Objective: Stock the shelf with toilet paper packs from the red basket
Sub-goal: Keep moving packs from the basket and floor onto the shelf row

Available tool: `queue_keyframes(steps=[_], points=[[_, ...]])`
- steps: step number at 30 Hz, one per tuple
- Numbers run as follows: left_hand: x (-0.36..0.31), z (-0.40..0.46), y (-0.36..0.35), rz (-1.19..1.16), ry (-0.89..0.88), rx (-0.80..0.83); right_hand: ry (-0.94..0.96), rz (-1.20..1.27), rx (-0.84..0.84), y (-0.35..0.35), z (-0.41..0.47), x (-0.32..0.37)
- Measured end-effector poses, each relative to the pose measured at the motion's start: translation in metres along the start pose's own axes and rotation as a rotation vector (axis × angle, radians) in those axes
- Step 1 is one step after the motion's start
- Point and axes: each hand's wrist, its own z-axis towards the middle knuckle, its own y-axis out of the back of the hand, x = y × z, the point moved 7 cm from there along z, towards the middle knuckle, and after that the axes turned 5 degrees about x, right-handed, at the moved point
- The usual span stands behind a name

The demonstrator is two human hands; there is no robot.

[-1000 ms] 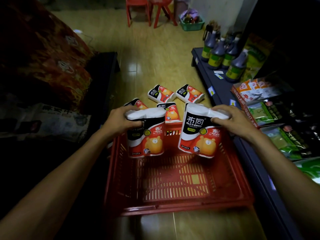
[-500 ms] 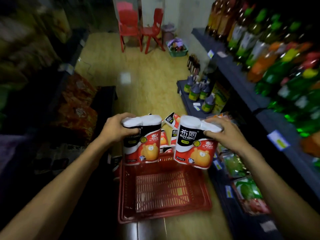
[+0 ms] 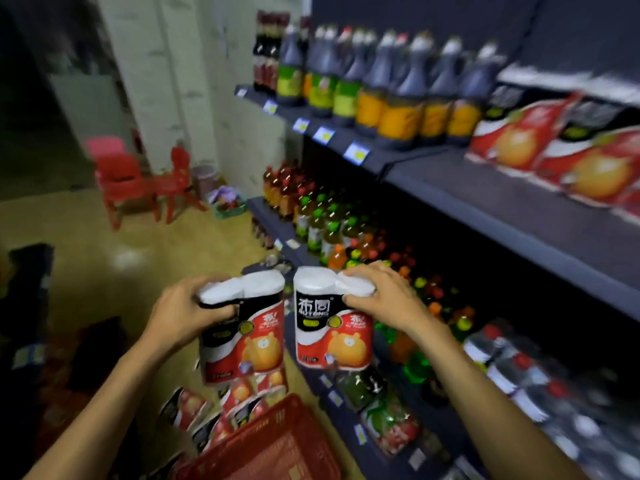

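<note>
My left hand [image 3: 180, 311] grips the top of one toilet paper pack [image 3: 244, 336], a two-roll pack in black, white and red with an orange bear. My right hand [image 3: 384, 299] grips the top of a second toilet paper pack [image 3: 334, 327] just like it. Both packs hang upright, side by side, in front of the shelving. Only a corner of the red basket [image 3: 277, 445] shows on the floor below. Several more packs [image 3: 214, 410] lie on the floor beyond it. Stocked packs [image 3: 561, 157] lie at the right on the upper grey shelf [image 3: 485, 199].
Dark sauce bottles [image 3: 381, 88] line the upper shelf's left part. Drink bottles [image 3: 322, 220] fill the lower shelf, with bagged goods [image 3: 388, 417] on the bottom one. Red chairs [image 3: 138, 185] and a small green basket [image 3: 227, 204] stand at the aisle's far end.
My view has swung up and to the right from the basket to the shelves. Both hands have lifted their packs up out of the basket, still side by side.
</note>
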Motion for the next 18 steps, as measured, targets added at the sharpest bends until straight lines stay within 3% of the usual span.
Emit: queue_keyframes(steps=[8,18], points=[[-0.196,0.025,0.017,-0.062,-0.445,0.098,-0.167,-0.138,-0.301,0.185,-0.140,0.015],[-0.458,-0.012,-0.054,-0.336,-0.861,0.327,-0.491,-0.318,-0.603,0.347,-0.388,-0.022]])
